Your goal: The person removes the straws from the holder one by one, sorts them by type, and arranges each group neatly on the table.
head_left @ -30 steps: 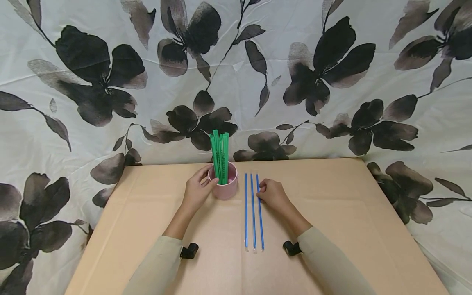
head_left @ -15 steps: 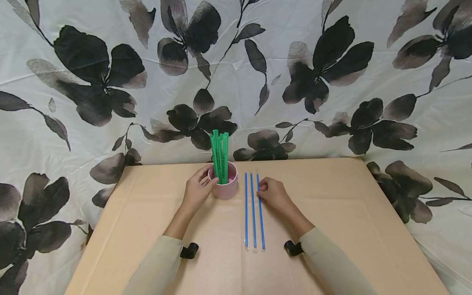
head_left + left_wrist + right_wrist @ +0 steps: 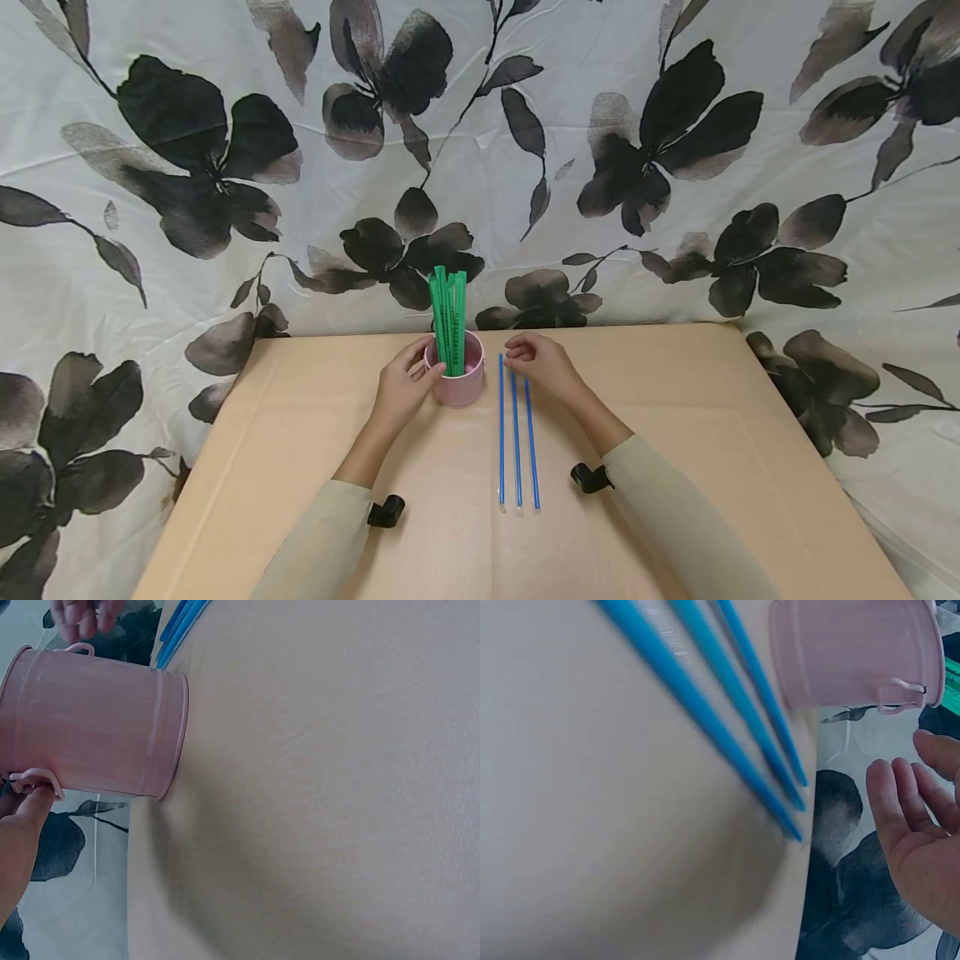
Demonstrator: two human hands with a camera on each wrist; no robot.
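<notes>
A small pink bucket (image 3: 459, 392) stands upright near the back of the table, holding a bunch of green sticks (image 3: 448, 325) with dark print. My left hand (image 3: 401, 385) grips it at the left side, its thumb by the rim; in the left wrist view a finger sits at the bucket's small side handle (image 3: 41, 778). To the right, three slim blue sticks (image 3: 517, 442) with clear ends lie side by side. Over their far ends hovers my right hand (image 3: 546, 365). In the right wrist view its thumb and fingers are apart, nothing between them.
Brown paper-like covering lies over the table (image 3: 675, 400). A cloth with dark flowers (image 3: 540, 125) hangs behind and reaches down both sides. Black wrist cameras (image 3: 591, 478) sit at both sleeves.
My right hand has left the rightmost blue stick and moved left and away from me, toward the bucket. The left hand and bucket have stayed in place.
</notes>
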